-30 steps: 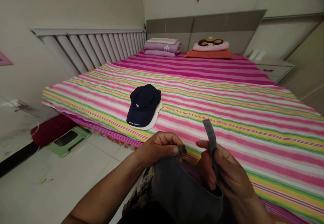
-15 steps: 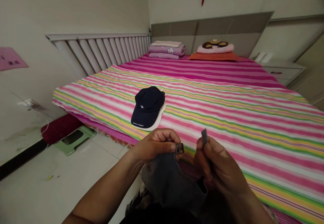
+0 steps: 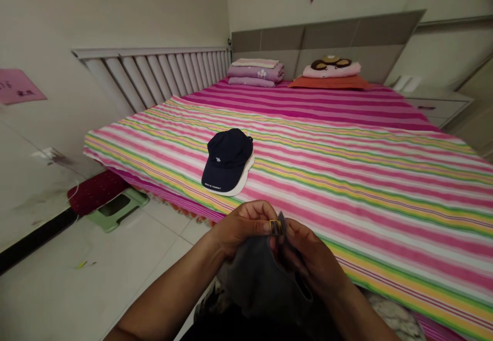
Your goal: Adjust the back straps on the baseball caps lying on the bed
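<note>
The bed (image 3: pixel 393 197) took up most of the frame as I watched, a multicoloured striped cover (image 3: pixel 165 133) over magenta-striped bedding (image 3: pixel 308 103). A navy cap (image 3: pixel 230 148) lay on a white cap (image 3: pixel 244 177) near the centre; folded purple bedding (image 3: pixel 256 73) and an orange cushion (image 3: pixel 331 82) sat toward the top.

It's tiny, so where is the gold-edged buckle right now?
The buckle is below and slightly right of centre in the head view, held in the left hand, with the grey strap and right hand just to its right.

Left hand (image 3: pixel 243 226) and right hand (image 3: pixel 313 252) pinch close together, both forearms (image 3: pixel 173 282) angled inward.
</note>
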Tool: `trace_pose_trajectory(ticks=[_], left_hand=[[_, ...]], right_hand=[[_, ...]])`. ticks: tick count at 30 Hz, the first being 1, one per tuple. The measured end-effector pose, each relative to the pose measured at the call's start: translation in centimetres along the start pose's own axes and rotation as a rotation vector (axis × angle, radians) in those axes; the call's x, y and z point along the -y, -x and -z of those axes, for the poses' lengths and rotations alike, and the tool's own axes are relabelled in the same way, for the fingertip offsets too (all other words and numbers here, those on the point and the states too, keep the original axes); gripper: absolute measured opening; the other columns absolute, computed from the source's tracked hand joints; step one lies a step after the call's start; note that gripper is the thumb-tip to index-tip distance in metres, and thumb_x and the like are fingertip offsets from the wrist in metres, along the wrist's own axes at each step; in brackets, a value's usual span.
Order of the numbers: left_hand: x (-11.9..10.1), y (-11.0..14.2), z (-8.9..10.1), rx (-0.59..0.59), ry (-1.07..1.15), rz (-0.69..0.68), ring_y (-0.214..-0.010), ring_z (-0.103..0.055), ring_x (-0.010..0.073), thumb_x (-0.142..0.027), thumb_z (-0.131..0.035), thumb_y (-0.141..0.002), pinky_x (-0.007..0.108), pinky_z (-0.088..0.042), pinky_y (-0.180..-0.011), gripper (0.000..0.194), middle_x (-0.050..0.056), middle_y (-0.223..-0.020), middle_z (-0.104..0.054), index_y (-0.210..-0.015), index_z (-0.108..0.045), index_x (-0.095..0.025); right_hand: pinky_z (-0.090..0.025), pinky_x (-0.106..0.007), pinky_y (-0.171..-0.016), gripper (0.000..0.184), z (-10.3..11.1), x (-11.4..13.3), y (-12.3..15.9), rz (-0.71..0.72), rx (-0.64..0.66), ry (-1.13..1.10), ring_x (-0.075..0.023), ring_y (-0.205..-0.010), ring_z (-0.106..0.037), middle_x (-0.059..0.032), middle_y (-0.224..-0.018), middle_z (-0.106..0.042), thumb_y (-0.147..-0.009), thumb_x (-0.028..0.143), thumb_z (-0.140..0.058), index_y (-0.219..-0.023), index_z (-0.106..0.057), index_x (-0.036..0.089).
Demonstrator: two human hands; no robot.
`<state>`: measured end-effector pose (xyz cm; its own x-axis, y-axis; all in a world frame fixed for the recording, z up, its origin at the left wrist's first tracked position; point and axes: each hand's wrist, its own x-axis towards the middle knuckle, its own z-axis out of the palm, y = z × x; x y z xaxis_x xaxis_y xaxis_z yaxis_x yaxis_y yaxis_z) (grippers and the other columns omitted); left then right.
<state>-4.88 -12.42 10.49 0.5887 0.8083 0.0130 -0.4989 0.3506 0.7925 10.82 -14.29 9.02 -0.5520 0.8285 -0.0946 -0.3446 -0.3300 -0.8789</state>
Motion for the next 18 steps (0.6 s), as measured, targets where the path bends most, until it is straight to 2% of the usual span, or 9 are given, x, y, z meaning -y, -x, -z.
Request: trace_pose_trajectory(ticks=[5, 10, 12, 15, 18], left_hand=[[0.32, 0.00, 0.11, 0.008, 0.026, -0.010, -0.054, -0.060, 0.0124, -0.021, -0.070, -0.068, 0.020, -0.045, -0.053, 0.018, 0.006, -0.062, -0.065, -0.074, -0.056, -0.011], [0.51, 0.14, 0.30, 0.003, 0.032, 0.003, -0.058, -0.062, 0.0164, -0.021, -0.069, -0.068, 0.023, -0.046, -0.055, 0.019, 0.005, -0.058, -0.064, -0.075, -0.054, -0.012], [0.55, 0.18, 0.45, -0.013, 0.043, 0.013, -0.055, -0.062, 0.0153, -0.020, -0.069, -0.068, 0.022, -0.046, -0.052, 0.019, 0.005, -0.057, -0.064, -0.075, -0.054, -0.012], [0.62, 0.18, 0.62, -0.002, 0.094, 0.036, -0.050, -0.061, 0.0125, -0.018, -0.069, -0.068, 0.018, -0.045, -0.049, 0.018, 0.005, -0.058, -0.065, -0.075, -0.054, -0.011], [0.81, 0.18, 0.75, 0.037, 0.130, 0.054, -0.050, -0.062, 0.0131, -0.018, -0.069, -0.069, 0.018, -0.046, -0.048, 0.017, 0.005, -0.057, -0.065, -0.077, -0.055, -0.011]], right_hand=[[-0.010, -0.021, -0.036, 0.034, 0.27, -0.47, -0.14, -0.030, 0.048, -0.078, -0.0029, -0.030, -0.016, 0.0097, -0.037, -0.036, -0.077, 0.049, -0.056, -0.071, -0.052, 0.015], [-0.009, -0.020, -0.035, 0.034, 0.53, -0.55, -0.20, -0.033, 0.078, -0.093, 0.0002, -0.032, -0.021, 0.0042, -0.054, -0.051, -0.075, 0.046, -0.061, -0.070, -0.056, 0.013], [-0.008, -0.019, -0.034, 0.033, 0.56, -0.53, -0.25, -0.028, 0.119, -0.103, 0.0013, -0.032, -0.023, 0.0020, -0.062, -0.054, -0.074, 0.045, -0.062, -0.070, -0.058, 0.012], [-0.007, -0.019, -0.033, 0.031, 0.64, -0.50, -0.37, -0.028, 0.175, -0.111, 0.0017, -0.032, -0.024, 0.0015, -0.064, -0.052, -0.074, 0.043, -0.064, -0.070, -0.061, 0.012], [-0.008, -0.018, -0.032, 0.031, 0.90, -0.40, -0.41, -0.028, 0.221, -0.083, 0.0007, -0.034, -0.023, 0.0029, -0.059, -0.047, -0.075, 0.043, -0.062, -0.073, -0.063, 0.012]])
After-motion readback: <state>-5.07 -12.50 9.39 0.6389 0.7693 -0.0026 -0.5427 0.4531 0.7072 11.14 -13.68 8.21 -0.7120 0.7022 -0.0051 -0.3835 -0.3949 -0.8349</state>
